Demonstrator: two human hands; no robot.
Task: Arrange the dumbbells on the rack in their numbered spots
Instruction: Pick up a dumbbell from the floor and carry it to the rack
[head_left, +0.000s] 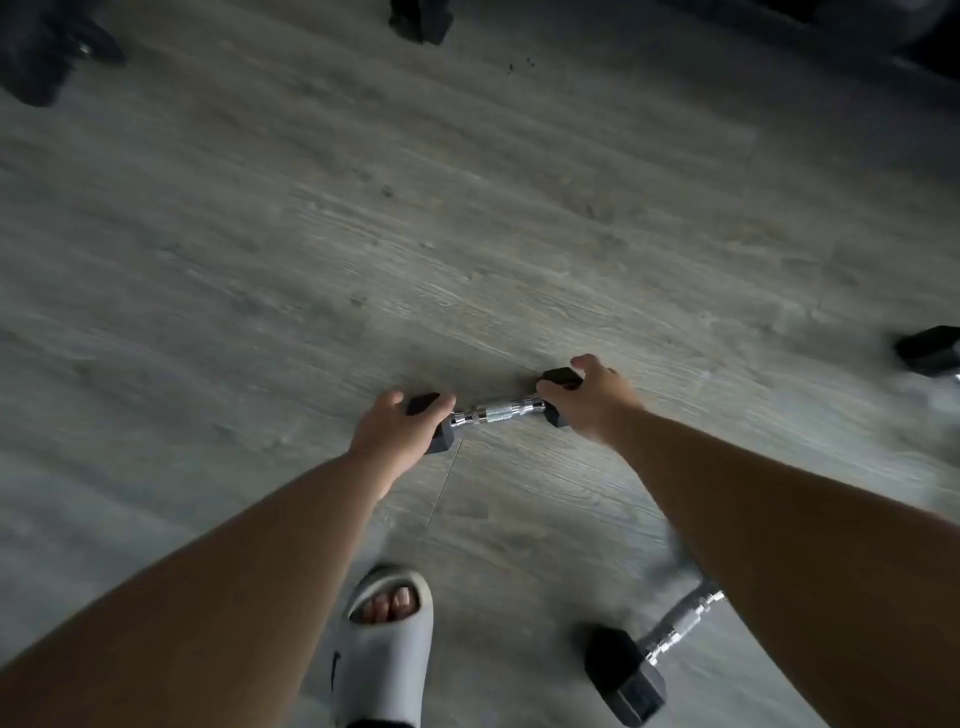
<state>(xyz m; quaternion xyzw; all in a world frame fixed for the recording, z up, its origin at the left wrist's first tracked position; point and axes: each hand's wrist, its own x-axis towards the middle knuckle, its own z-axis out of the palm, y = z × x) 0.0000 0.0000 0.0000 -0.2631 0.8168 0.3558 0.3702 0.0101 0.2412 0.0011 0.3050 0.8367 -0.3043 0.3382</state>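
Two hands on one dumbbell (496, 412), left hand (396, 436) and right hand (592, 397) each clasping a head

Head view, dim and flat overall: soft grey light falls on the wood-grain floor (467, 234), brightest through the middle band, with heavy darkening toward the upper corners and the left edge. Motion blur is strong at the periphery, smearing the floor grain, the dark shapes along the top edge and the dumbbell at right edge (932, 351), while the centre is sharpest, with small specular highlights on the chrome handle (496, 411). Wide-angle distortion bows the floor planks and stretches both forearms toward the lower corners; shadows are faint and diffuse.
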